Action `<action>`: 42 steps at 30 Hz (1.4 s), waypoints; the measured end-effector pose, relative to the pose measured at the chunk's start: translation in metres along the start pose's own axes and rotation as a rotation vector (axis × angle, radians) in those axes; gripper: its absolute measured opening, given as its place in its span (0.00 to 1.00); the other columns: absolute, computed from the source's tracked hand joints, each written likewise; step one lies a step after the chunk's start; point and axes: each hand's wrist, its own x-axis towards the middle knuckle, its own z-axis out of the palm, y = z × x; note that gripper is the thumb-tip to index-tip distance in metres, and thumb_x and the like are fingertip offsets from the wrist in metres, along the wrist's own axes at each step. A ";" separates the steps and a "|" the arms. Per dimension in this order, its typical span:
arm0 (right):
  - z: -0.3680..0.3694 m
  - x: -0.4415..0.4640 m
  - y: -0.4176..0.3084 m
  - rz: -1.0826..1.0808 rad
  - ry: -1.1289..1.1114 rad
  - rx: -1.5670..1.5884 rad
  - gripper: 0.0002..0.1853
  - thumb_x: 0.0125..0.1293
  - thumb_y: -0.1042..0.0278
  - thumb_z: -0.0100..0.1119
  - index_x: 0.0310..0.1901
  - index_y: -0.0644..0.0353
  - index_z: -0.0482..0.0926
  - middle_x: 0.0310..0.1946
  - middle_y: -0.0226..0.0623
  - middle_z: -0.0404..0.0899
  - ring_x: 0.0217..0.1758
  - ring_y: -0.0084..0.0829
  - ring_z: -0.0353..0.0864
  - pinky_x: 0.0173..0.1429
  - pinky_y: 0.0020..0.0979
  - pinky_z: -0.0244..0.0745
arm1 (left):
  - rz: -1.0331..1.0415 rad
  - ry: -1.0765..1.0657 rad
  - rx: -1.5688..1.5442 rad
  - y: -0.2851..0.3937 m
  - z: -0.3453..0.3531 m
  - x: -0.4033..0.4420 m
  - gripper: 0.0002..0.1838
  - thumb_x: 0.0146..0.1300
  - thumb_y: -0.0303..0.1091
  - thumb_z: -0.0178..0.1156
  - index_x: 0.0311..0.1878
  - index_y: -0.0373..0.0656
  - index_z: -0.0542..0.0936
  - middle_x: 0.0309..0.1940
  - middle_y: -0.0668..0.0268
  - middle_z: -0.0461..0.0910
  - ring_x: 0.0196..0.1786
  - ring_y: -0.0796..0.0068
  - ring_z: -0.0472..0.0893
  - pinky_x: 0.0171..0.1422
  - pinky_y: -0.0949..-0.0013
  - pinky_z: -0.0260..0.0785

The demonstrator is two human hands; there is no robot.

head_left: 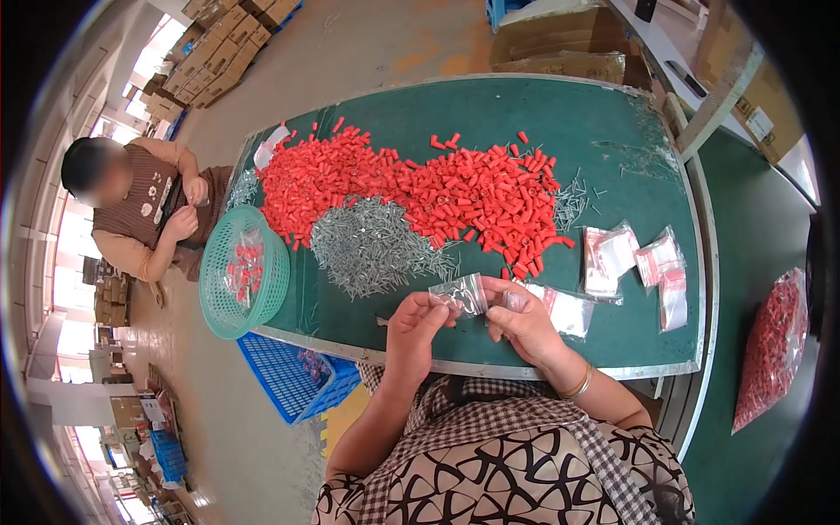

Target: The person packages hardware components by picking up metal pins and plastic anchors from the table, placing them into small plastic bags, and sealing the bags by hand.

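Between my two hands, over the front part of the green table (350, 328), is a small clear plastic bag (461, 296). My left hand (417, 327) pinches the bag's left side. With thumb and fingers closed, my right hand (521, 325) is at its right end, and another bit of clear plastic (514, 301) shows in that hand. Just beyond my hands lie a heap of grey screws (372, 245) and a wide heap of red plastic plugs (490, 197). Flat clear bags (569, 312) lie beside my right hand.
More bag stacks (610, 258) lie at the table's right. A green basket (244, 271) holding filled bags stands at the left edge, with a blue crate (293, 376) below. A co-worker (144, 201) sits at the left. A large bag of red plugs (772, 350) is far right.
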 end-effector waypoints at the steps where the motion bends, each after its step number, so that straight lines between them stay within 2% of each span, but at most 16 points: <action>1: 0.007 -0.001 -0.002 0.007 0.021 0.001 0.18 0.67 0.72 0.61 0.56 0.67 0.74 0.44 0.38 0.79 0.30 0.21 0.75 0.30 0.22 0.69 | -0.010 -0.003 -0.011 -0.001 0.000 -0.001 0.04 0.67 0.26 0.57 0.43 0.39 0.76 0.42 0.62 0.83 0.43 0.76 0.80 0.49 0.70 0.72; 5: -0.009 0.002 0.009 0.067 0.095 -0.045 0.16 0.66 0.72 0.62 0.53 0.69 0.77 0.42 0.36 0.80 0.28 0.21 0.76 0.30 0.21 0.69 | -0.040 -0.005 -0.017 -0.007 -0.002 -0.005 0.06 0.66 0.24 0.57 0.45 0.38 0.76 0.42 0.62 0.82 0.44 0.75 0.80 0.52 0.69 0.72; 9: -0.006 0.000 0.008 0.009 0.139 -0.280 0.10 0.66 0.72 0.63 0.46 0.66 0.81 0.35 0.31 0.79 0.25 0.18 0.74 0.29 0.20 0.68 | -0.069 0.043 0.099 0.000 0.009 -0.005 0.15 0.65 0.23 0.58 0.55 0.35 0.75 0.43 0.63 0.82 0.45 0.78 0.79 0.54 0.71 0.71; 12: 0.004 -0.003 0.006 -0.038 0.119 -0.457 0.06 0.65 0.71 0.63 0.40 0.65 0.83 0.30 0.29 0.77 0.23 0.17 0.73 0.28 0.19 0.67 | -0.109 -0.027 0.223 -0.005 0.003 -0.003 0.17 0.64 0.23 0.60 0.57 0.34 0.76 0.41 0.66 0.82 0.43 0.82 0.78 0.52 0.76 0.71; 18: 0.004 -0.006 0.003 -0.091 0.100 -0.624 0.05 0.61 0.72 0.67 0.32 0.64 0.84 0.27 0.31 0.75 0.23 0.19 0.73 0.27 0.22 0.67 | -0.057 -0.018 0.311 -0.010 0.007 -0.005 0.07 0.65 0.24 0.61 0.43 0.33 0.82 0.37 0.69 0.83 0.38 0.83 0.79 0.44 0.80 0.72; 23: 0.000 -0.006 0.008 -0.199 0.091 -0.733 0.05 0.59 0.72 0.68 0.28 0.62 0.83 0.25 0.33 0.74 0.25 0.21 0.73 0.27 0.25 0.66 | -0.014 -0.002 0.384 -0.020 0.007 -0.005 0.06 0.64 0.25 0.61 0.42 0.34 0.83 0.36 0.68 0.83 0.37 0.84 0.79 0.43 0.79 0.71; 26: -0.004 -0.005 0.012 -0.280 0.089 -0.800 0.07 0.61 0.71 0.67 0.28 0.63 0.82 0.24 0.31 0.74 0.23 0.20 0.72 0.26 0.23 0.65 | 0.008 0.014 0.436 -0.020 0.007 -0.005 0.05 0.63 0.25 0.62 0.41 0.35 0.82 0.34 0.69 0.83 0.36 0.85 0.78 0.42 0.79 0.71; 29: 0.006 -0.006 0.004 -0.084 0.100 -0.532 0.08 0.64 0.69 0.65 0.31 0.64 0.83 0.22 0.29 0.74 0.20 0.19 0.70 0.24 0.21 0.64 | 0.039 0.028 0.481 -0.018 0.003 0.000 0.05 0.63 0.24 0.62 0.40 0.35 0.82 0.32 0.70 0.81 0.34 0.85 0.77 0.40 0.79 0.69; 32: 0.002 -0.005 0.002 -0.005 0.089 -0.404 0.09 0.66 0.68 0.62 0.35 0.65 0.83 0.24 0.28 0.76 0.19 0.17 0.70 0.22 0.19 0.64 | 0.026 0.013 0.498 -0.014 -0.005 0.003 0.04 0.62 0.23 0.62 0.39 0.35 0.82 0.32 0.70 0.80 0.32 0.85 0.76 0.38 0.79 0.68; 35: 0.000 -0.005 -0.003 0.080 0.015 -0.546 0.07 0.67 0.71 0.61 0.37 0.67 0.82 0.30 0.32 0.78 0.20 0.18 0.72 0.23 0.19 0.67 | 0.035 -0.039 0.521 -0.007 -0.007 0.005 0.04 0.62 0.23 0.62 0.39 0.35 0.82 0.31 0.70 0.79 0.32 0.86 0.75 0.36 0.79 0.68; 38: 0.002 -0.006 -0.004 0.089 0.033 -0.540 0.09 0.66 0.69 0.61 0.36 0.66 0.84 0.27 0.30 0.79 0.21 0.15 0.72 0.22 0.18 0.66 | 0.061 -0.072 0.587 -0.002 -0.006 0.007 0.04 0.62 0.23 0.61 0.39 0.34 0.81 0.31 0.70 0.78 0.31 0.86 0.75 0.35 0.80 0.67; 39: 0.004 -0.007 -0.005 0.072 0.039 -0.588 0.08 0.65 0.69 0.62 0.36 0.66 0.84 0.27 0.30 0.79 0.21 0.17 0.73 0.23 0.20 0.67 | 0.068 -0.076 0.614 -0.001 -0.006 0.008 0.04 0.62 0.23 0.61 0.38 0.34 0.81 0.31 0.70 0.78 0.31 0.87 0.75 0.35 0.80 0.67; 42: 0.007 -0.008 -0.006 -0.031 0.062 -0.756 0.06 0.61 0.71 0.64 0.35 0.65 0.84 0.26 0.34 0.79 0.23 0.24 0.76 0.27 0.26 0.71 | 0.014 -0.073 0.666 0.005 -0.003 0.008 0.06 0.58 0.24 0.65 0.39 0.36 0.81 0.31 0.68 0.79 0.33 0.79 0.78 0.38 0.75 0.69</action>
